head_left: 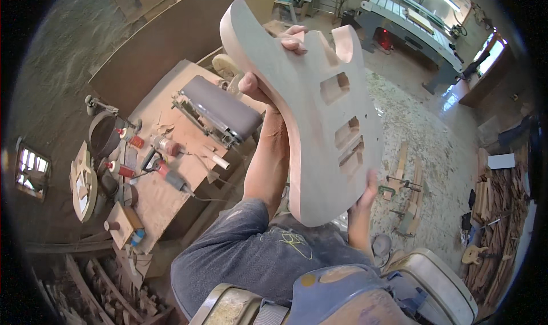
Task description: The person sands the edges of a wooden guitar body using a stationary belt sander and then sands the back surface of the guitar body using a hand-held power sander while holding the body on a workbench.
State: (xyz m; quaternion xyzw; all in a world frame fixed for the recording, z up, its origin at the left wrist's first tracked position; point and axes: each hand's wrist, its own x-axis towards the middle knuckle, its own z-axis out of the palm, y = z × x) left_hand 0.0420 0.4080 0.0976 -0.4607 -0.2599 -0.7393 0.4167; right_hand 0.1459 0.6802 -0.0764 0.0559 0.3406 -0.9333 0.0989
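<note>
Guitar body (308,125), pale and bare, is held up tilted in front of the person's chest, its broad rounded end downward and its two horns upward, with cut-out pockets facing the camera. Left hand (261,92) grips it high up: the forearm rises steeply along the body's left side, the thumb lies at the left edge, and the fingers (293,42) curl over the upper edge between the horns. Right hand (363,198) is low at the right edge, thumb pointing up along it.

The palm of the left hand and most of the right hand's fingers are hidden behind the wood, so how firmly the right one grips cannot be told. Most of the right forearm is covered too.

Left of the body, a belt sander (220,109) stands on a workbench (165,208), near a red power tool (168,175) and red bottles (130,138). To the right, clamps (404,183) and wood strips (418,196) lie on the floor (442,159). A large machine (408,31) stands behind, its far parts hard to make out.
</note>
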